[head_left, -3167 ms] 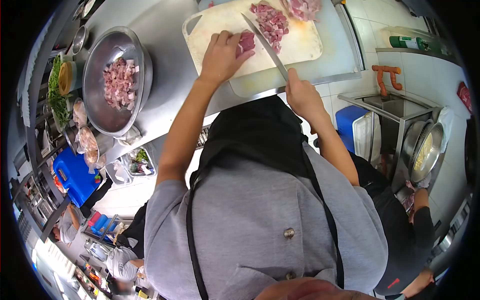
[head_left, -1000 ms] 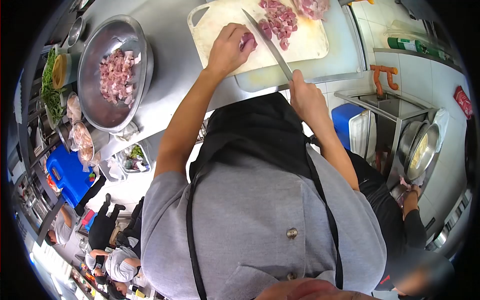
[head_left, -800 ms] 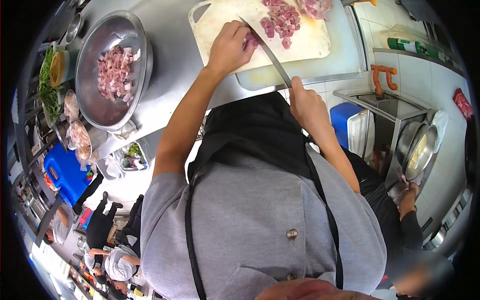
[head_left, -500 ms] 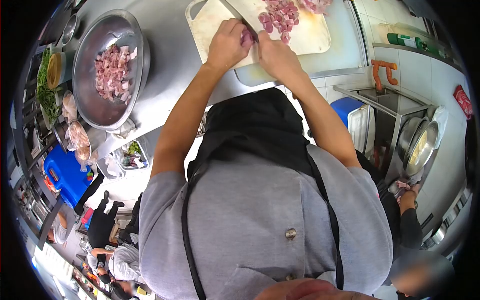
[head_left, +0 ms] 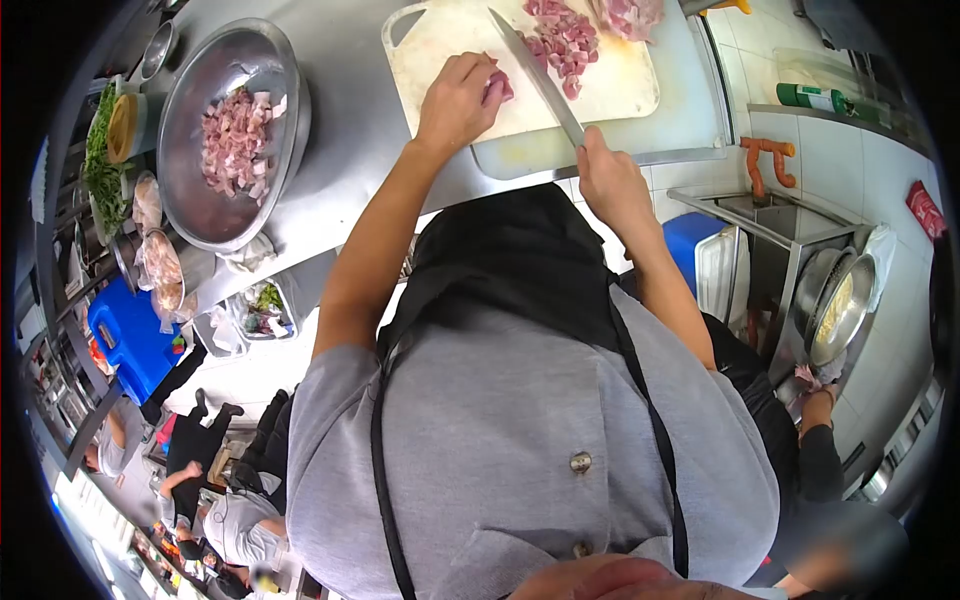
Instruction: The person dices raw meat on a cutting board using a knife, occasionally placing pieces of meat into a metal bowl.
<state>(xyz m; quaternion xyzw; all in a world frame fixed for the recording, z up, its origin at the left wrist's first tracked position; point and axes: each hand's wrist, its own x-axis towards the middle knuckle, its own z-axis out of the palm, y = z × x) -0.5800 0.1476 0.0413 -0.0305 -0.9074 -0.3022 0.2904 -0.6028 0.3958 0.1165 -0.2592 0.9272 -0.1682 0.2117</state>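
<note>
My left hand (head_left: 460, 103) is closed over a piece of raw meat (head_left: 503, 88) on the white cutting board (head_left: 437, 65). In my right hand (head_left: 614, 187) is the handle of a long knife (head_left: 543, 84), held at the board's near edge. Its blade slants up and left over the board, apart from the meat under my left hand. Just beyond the blade lies a pile of diced meat (head_left: 570, 52). A larger chunk of raw meat (head_left: 630, 16) rests at the board's far right.
A big metal bowl (head_left: 181, 160) of meat pieces stands left on the steel counter (head_left: 335, 110). Greens (head_left: 105, 165) and bagged food (head_left: 160, 262) are farther left. At right are a sink (head_left: 790, 215) and metal bowls (head_left: 855, 325), where another person's hand works. More people are at lower left.
My right hand has drawn the knife back toward me and to the right, away from the meat, uncovering the blade. My left hand stays on the meat.
</note>
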